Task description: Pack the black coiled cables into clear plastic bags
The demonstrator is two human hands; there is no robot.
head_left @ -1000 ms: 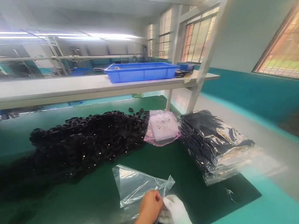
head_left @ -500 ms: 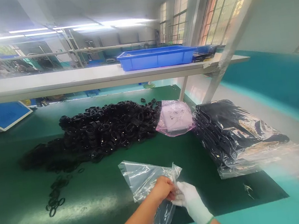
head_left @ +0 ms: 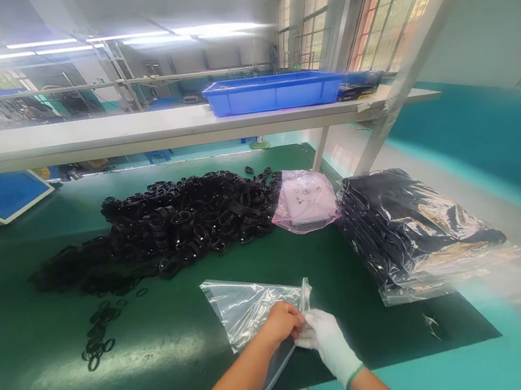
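Observation:
A clear plastic bag (head_left: pixel 240 309) lies spread over the green table top near its front edge, its right edge bunched up between my hands. My bare left hand (head_left: pixel 284 320) pinches that edge from the left. Opposite it, my right hand (head_left: pixel 324 337), in a white glove with a green cuff, grips the same edge. The fingertips of both hands meet there and partly hide each other. Beyond the bag is a large heap of black coiled cables (head_left: pixel 197 222), with a few loose black rings (head_left: pixel 97 338) to its left.
Right of the heap sits a pink plastic bag (head_left: pixel 307 201) with pale contents. Clear bags of black goods (head_left: pixel 409 226) are stacked at the right. A white shelf (head_left: pixel 113 134) crosses above the table, carrying a blue bin (head_left: pixel 276 94). Small pale scraps (head_left: pixel 431 327) lie at front right.
The bag's lower corner has drawn upward, and its right edge stands straighter between my hands. Both hands keep their hold. The view has tilted slightly.

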